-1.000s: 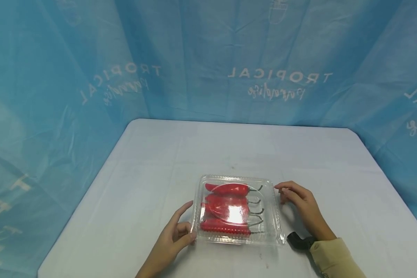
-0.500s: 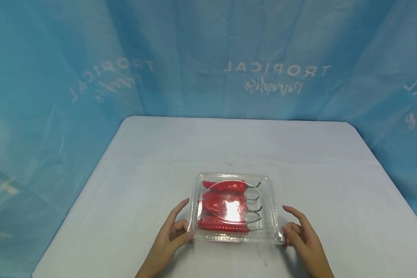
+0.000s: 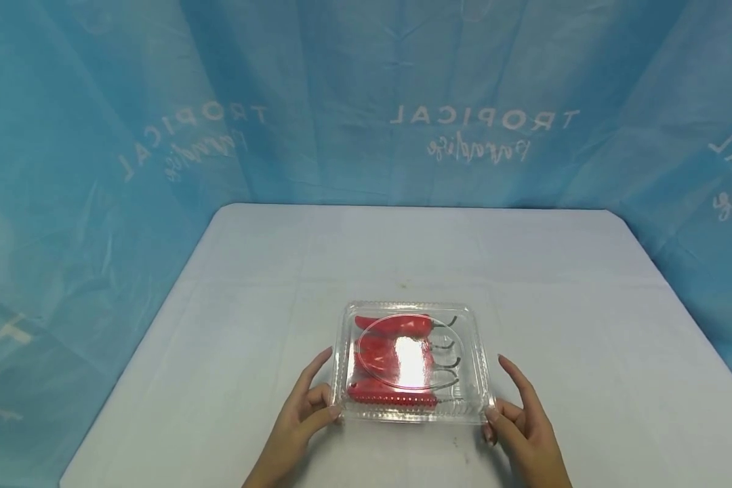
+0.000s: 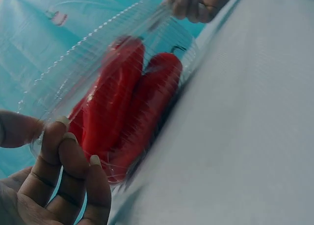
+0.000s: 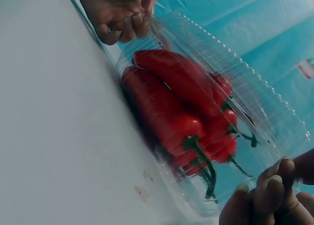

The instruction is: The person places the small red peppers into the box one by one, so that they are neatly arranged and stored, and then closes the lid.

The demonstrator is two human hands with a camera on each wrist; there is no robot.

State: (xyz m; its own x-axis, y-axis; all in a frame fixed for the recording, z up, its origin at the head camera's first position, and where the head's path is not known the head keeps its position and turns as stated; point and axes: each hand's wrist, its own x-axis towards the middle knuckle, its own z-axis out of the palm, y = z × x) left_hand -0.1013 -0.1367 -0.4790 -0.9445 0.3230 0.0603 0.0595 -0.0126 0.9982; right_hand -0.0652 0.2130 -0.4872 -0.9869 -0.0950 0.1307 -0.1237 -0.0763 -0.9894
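A clear plastic clamshell box [image 3: 479,379] sits on the table near its front, its lid down over several red chili peppers [image 3: 396,327] with green stems. My left hand [image 3: 299,421] pinches the rim at the box's near left corner between thumb and fingers. At the near right corner, my right hand [image 3: 526,434] pinches the rim the same way, its index finger extended up beside the box. Through the clear side wall, the left wrist view shows the pepper tips [image 4: 115,102]; the stem ends of the peppers [image 5: 162,119] face the right wrist camera.
A white-covered table [image 3: 268,271] spreads around the box. Blue curtains [image 3: 366,102] with mirrored lettering hang behind it and at both sides. Small brownish marks [image 5: 142,191] dot the cloth close to the box's near right side.
My right hand has come from the far right corner of the box down to the near right corner and taken hold of the rim. The left hand keeps its place at the near left corner.
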